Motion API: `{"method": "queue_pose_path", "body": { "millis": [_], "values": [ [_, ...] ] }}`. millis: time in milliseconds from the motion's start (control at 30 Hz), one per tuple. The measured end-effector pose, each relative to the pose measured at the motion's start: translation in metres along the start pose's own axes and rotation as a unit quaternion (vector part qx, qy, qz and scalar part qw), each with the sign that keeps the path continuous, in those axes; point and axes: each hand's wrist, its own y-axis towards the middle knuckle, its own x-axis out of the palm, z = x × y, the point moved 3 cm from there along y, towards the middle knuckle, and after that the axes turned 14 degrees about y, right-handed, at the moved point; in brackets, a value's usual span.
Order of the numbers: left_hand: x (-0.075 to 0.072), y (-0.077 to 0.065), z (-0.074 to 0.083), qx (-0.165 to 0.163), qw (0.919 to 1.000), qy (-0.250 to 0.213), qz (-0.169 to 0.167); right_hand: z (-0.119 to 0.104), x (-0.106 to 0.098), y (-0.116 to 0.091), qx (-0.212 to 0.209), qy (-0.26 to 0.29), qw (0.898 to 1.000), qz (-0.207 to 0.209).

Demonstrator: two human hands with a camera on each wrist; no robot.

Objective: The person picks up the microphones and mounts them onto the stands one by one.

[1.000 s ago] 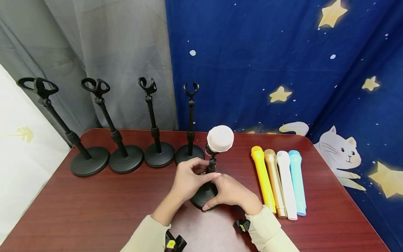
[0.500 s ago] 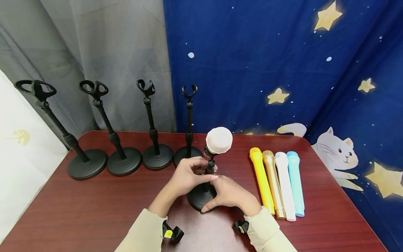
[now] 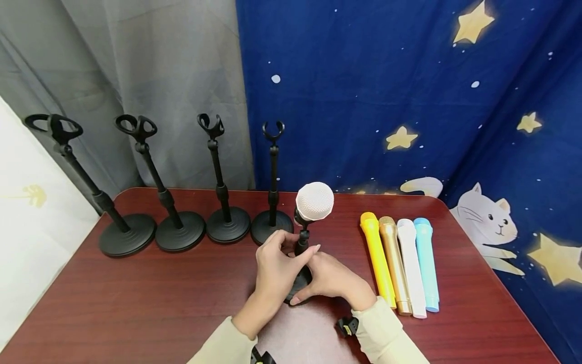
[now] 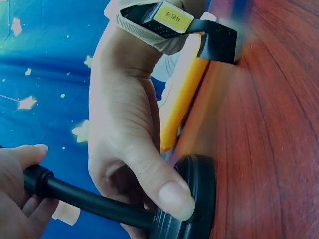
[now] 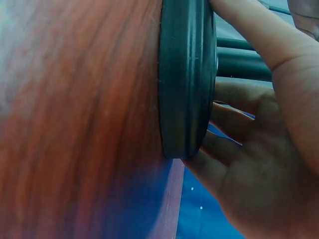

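A black desktop microphone stand (image 3: 302,284) stands upright near the middle of the table. At its top sits a microphone with a pale, round mesh head (image 3: 314,201); its body is mostly hidden. My left hand (image 3: 276,265) grips the thick collar (image 4: 36,180) partway up the pole (image 4: 97,199), thumb in front and fingers behind. Lower down, my right hand (image 3: 331,277) holds the round base (image 5: 187,84), its thumb on the near rim and its fingers round the far side. The base rests on the tabletop.
Several black stands with unfilled clips, such as the leftmost stand (image 3: 128,235), line the back left. To the right lie a yellow microphone (image 3: 378,260), a gold microphone (image 3: 396,268), a white microphone (image 3: 413,270) and a light-blue microphone (image 3: 427,265). Curtains (image 3: 341,101) hang behind the table.
My left hand has turned around the collar, its wrist swinging right and its thumb tip rising. The right hand stays on the base. The stand and microphone have hardly moved.
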Motion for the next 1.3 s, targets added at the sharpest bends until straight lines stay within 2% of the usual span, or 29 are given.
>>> {"method": "queue_pose_path", "body": {
  "millis": [200, 367, 467, 633, 733, 800, 867, 933, 1000, 1100, 1200, 1300],
  "values": [
    [0.0, -0.003, -0.001, 0.048, 0.9981, 0.005, 0.038, -0.001, 0.0, 0.0, 0.003, -0.002, 1.0, -0.006],
    [-0.001, 0.002, -0.003, 0.099, 0.9947, 0.01, 0.024, -0.002, 0.001, 0.001, 0.001, -0.006, 1.0, -0.007],
    [-0.003, 0.006, -0.005, 0.127, 0.9919, 0.008, 0.002, -0.003, 0.0, 0.001, -0.002, -0.014, 1.0, -0.005],
    [-0.004, 0.012, -0.007, 0.141, 0.9884, -0.011, -0.054, -0.003, 0.0, 0.001, -0.006, -0.018, 1.0, -0.002],
    [-0.008, 0.016, -0.008, 0.15, 0.9835, 0.008, -0.101, -0.004, 0.001, 0.001, -0.004, -0.015, 1.0, -0.005],
    [-0.012, 0.019, -0.01, 0.152, 0.977, 0.03, -0.147, -0.004, 0.002, 0.001, 0.002, -0.012, 1.0, -0.011],
    [-0.017, 0.022, -0.014, 0.144, 0.9664, 0.051, -0.207, -0.005, 0.003, 0.001, 0.008, -0.003, 1.0, -0.016],
    [-0.02, 0.024, -0.021, 0.124, 0.9511, 0.081, -0.271, -0.006, 0.004, 0.001, 0.013, -0.001, 1.0, -0.019],
    [-0.021, 0.023, -0.029, 0.108, 0.9308, 0.109, -0.332, -0.009, 0.005, 0.0, 0.014, -0.007, 1.0, -0.016],
    [-0.019, 0.018, -0.039, 0.107, 0.8938, 0.171, -0.4, -0.014, 0.004, -0.003, 0.016, -0.041, 0.999, -0.004],
    [-0.015, 0.011, -0.042, 0.124, 0.8631, 0.223, -0.436, -0.019, 0.003, -0.007, 0.014, -0.082, 0.996, 0.01],
    [-0.012, 0.002, -0.039, 0.147, 0.8451, 0.272, -0.436, -0.023, 0.003, -0.011, 0.013, -0.104, 0.994, 0.022]
  ]
}}
